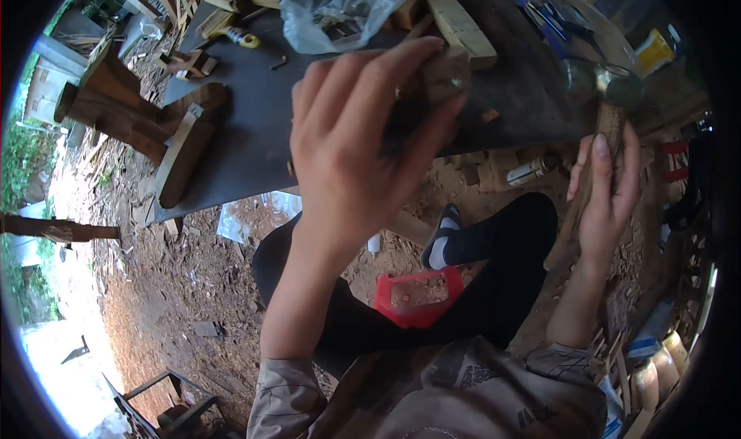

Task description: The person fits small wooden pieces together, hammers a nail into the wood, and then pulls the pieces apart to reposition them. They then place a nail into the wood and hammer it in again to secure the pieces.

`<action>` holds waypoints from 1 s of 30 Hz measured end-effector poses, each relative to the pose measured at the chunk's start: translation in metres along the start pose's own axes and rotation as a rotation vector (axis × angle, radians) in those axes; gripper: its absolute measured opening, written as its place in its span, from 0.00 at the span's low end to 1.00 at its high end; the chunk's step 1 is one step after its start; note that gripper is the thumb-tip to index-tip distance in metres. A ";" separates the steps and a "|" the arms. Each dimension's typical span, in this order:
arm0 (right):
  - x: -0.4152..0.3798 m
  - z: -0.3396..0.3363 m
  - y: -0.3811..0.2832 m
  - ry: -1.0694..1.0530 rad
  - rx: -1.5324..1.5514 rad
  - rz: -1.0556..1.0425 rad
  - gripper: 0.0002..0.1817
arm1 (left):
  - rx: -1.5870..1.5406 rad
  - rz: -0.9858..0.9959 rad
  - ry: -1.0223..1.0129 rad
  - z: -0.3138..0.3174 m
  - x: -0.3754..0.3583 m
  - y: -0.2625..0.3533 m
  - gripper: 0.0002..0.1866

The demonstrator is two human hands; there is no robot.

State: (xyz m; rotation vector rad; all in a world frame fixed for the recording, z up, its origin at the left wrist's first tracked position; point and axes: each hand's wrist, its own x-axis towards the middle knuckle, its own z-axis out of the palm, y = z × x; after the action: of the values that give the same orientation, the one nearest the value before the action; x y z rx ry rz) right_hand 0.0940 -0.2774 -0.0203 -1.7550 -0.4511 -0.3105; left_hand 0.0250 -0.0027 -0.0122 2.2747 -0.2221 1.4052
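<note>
My left hand is raised over the near part of the dark table, its thumb and fingers around a small brown wooden piece. That piece is blurred and partly hidden by the fingers. My right hand is closed around the wooden handle of a hammer. The hammer's blurred metal head points away from me, over the table's right side. Beyond the left hand lie a pale wooden block and a clear plastic bag with small parts inside.
A dark wooden assembly stands at the table's left. Near it lies a yellow-handled tool. A blue tray of tools and a yellow container are at the back right. Below, a red frame sits between my legs.
</note>
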 end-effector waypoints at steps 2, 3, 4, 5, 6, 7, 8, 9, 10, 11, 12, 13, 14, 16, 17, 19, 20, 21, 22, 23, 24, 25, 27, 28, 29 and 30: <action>-0.008 -0.007 0.012 0.030 0.012 0.054 0.26 | -0.022 0.034 -0.058 0.021 0.004 0.019 0.24; -0.011 -0.011 0.017 0.030 0.023 0.079 0.25 | -0.019 0.047 -0.101 0.033 0.004 0.025 0.23; -0.015 -0.013 0.021 0.056 -0.003 0.091 0.25 | -0.014 0.063 -0.141 0.043 0.006 0.030 0.23; -0.017 -0.016 0.025 0.055 0.011 0.093 0.25 | -0.015 0.017 -0.174 0.051 0.010 0.039 0.22; -0.021 -0.019 0.028 0.054 0.023 0.101 0.25 | -0.004 0.017 -0.193 0.060 0.011 0.044 0.22; -0.024 -0.022 0.031 0.062 0.012 0.114 0.24 | 0.009 0.017 -0.213 0.068 0.013 0.046 0.23; -0.027 -0.026 0.037 0.051 0.035 0.088 0.24 | 0.025 0.018 -0.232 0.075 0.015 0.049 0.23; -0.031 -0.024 0.039 0.075 0.081 0.116 0.23 | 0.050 0.022 -0.256 0.081 0.015 0.051 0.23; -0.035 -0.023 0.040 0.098 0.128 0.141 0.23 | 0.030 0.006 -0.295 0.085 0.018 0.054 0.23; -0.038 -0.025 0.043 0.080 0.163 0.164 0.22 | 0.012 -0.010 -0.332 0.086 0.020 0.057 0.22; -0.039 -0.025 0.040 0.078 0.181 0.209 0.22 | -0.004 -0.027 -0.368 0.087 0.022 0.059 0.22; -0.041 -0.026 0.044 0.066 0.187 0.227 0.22 | -0.020 -0.032 -0.385 0.088 0.024 0.060 0.22; -0.044 -0.027 0.049 0.053 0.191 0.244 0.22 | -0.015 -0.049 -0.407 0.087 0.026 0.062 0.23; -0.047 -0.028 0.056 0.042 0.192 0.242 0.23 | -0.004 -0.089 -0.445 0.085 0.030 0.065 0.24; -0.048 -0.027 0.056 0.039 0.196 0.243 0.24 | 0.008 -0.094 -0.479 0.084 0.032 0.065 0.25; -0.049 -0.026 0.058 0.028 0.196 0.240 0.25 | 0.036 -0.095 -0.535 0.088 0.035 0.064 0.25; -0.048 -0.026 0.058 0.018 0.200 0.231 0.25 | 0.048 -0.096 -0.563 0.090 0.036 0.063 0.24; -0.047 -0.027 0.058 0.009 0.201 0.223 0.25 | 0.041 -0.089 -0.555 0.092 0.036 0.063 0.25; -0.047 -0.028 0.059 0.000 0.201 0.214 0.25 | 0.032 -0.083 -0.546 0.096 0.035 0.064 0.26; -0.046 -0.029 0.059 0.004 0.189 0.203 0.25 | 0.022 -0.076 -0.536 0.099 0.034 0.065 0.27; -0.045 -0.029 0.061 0.008 0.179 0.192 0.26 | 0.021 -0.081 -0.516 0.101 0.034 0.066 0.27; -0.044 -0.030 0.060 0.005 0.160 0.178 0.26 | 0.021 -0.087 -0.497 0.102 0.034 0.067 0.28; -0.037 -0.034 0.056 -0.008 0.114 0.146 0.27 | 0.033 -0.097 -0.473 0.101 0.033 0.067 0.28; -0.035 -0.036 0.056 -0.011 0.090 0.124 0.27 | 0.041 -0.102 -0.471 0.100 0.032 0.067 0.28; -0.032 -0.038 0.057 -0.015 0.065 0.101 0.28 | 0.044 -0.103 -0.469 0.100 0.032 0.067 0.28; -0.028 -0.039 0.060 -0.017 0.038 0.068 0.29 | 0.016 -0.143 -0.474 0.100 0.030 0.066 0.27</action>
State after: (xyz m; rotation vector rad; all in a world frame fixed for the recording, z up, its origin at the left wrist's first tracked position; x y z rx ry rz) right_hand 0.0975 -0.3306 -0.0755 -1.7324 -0.4062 -0.2381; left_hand 0.0956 -0.1037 -0.0041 2.5500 -0.1896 0.7847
